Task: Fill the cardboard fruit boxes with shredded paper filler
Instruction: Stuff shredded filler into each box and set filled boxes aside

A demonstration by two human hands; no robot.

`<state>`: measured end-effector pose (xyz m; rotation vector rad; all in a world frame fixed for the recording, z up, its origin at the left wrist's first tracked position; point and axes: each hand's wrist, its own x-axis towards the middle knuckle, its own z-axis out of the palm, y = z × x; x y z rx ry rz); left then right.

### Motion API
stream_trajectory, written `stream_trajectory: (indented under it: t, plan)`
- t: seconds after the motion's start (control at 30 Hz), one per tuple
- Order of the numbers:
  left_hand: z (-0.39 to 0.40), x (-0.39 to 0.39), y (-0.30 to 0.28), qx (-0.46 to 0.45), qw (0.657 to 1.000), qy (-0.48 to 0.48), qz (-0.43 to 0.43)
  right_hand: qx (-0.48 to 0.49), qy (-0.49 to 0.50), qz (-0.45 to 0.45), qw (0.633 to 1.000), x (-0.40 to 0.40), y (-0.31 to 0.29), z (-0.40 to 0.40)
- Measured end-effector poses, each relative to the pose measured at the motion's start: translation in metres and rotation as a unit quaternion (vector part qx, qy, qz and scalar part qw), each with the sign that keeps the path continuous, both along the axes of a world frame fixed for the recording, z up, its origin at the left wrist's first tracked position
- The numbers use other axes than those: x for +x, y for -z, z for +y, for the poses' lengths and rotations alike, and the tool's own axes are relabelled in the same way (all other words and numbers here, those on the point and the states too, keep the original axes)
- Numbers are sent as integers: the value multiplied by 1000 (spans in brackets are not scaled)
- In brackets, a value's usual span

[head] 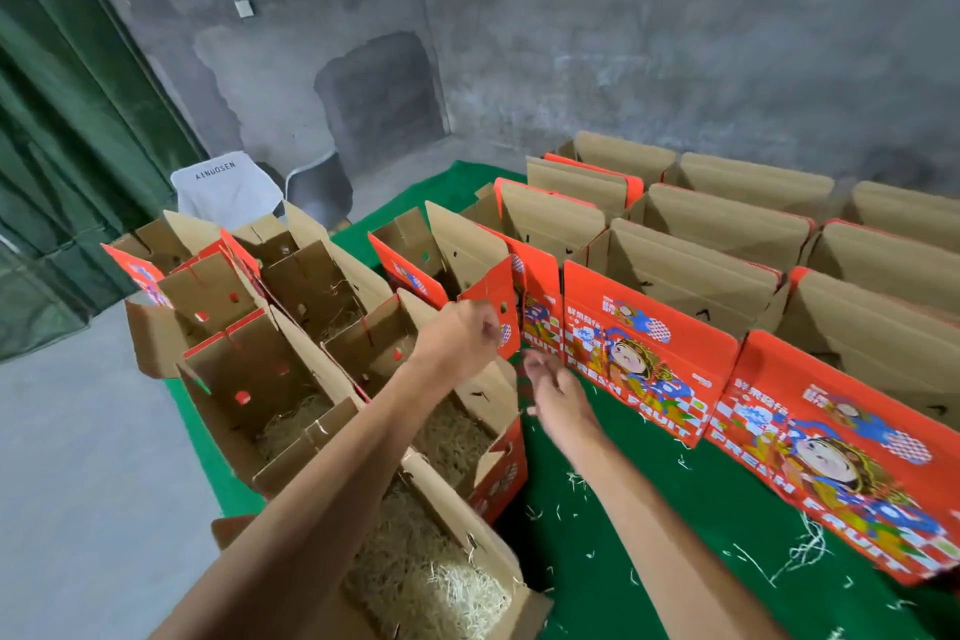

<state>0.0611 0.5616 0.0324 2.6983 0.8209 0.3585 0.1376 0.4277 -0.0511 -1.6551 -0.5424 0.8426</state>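
Several red-printed cardboard fruit boxes stand open on a green mat (649, 499). The left cluster holds pale shredded paper: one box (452, 437) is under my left forearm, another (291, 424) lies further left. A plain brown carton (431, 582) at the bottom is heaped with shredded paper. My left hand (460, 338) hovers blurred beside a red flap (493, 294), fingers curled; I cannot tell whether it holds anything. My right hand (556, 395) hangs over the mat with relaxed fingers, holding nothing. The rows of boxes on the right (675, 276) show no filler.
Loose paper strands (800, 551) are scattered on the mat in front of the right-hand boxes. Two chairs (228, 187) stand behind the left cluster, by a grey concrete wall. A green curtain (78, 120) hangs at the left. Bare grey floor (78, 483) lies left of the mat.
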Motion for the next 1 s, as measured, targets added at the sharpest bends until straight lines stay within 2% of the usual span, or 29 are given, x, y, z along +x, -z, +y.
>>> stream_trajectory:
  t: [0.17,0.3,0.4,0.5,0.6,0.67,0.8,1.0]
  plan:
    - [54,58,18,31,997,-68,16,14,-3,2,1000,39,-10,17]
    - [91,93,35,81,981,-131,121,26,14,-4,1000,66,-4,10]
    - [102,105,42,73,969,-111,207,29,23,3,999,86,4,-6]
    - [99,114,38,94,966,-78,227,20,53,3,998,102,6,-28]
    - [67,121,35,157,949,-24,271,2,81,6,997,110,7,-53]
    - [38,121,38,156,946,4,283,-5,88,5,996,111,5,-70]
    - [-20,115,31,109,955,49,271,-12,101,3,995,99,-1,-98]
    - [-121,112,16,174,948,142,226,-12,156,11,988,72,-14,-163]
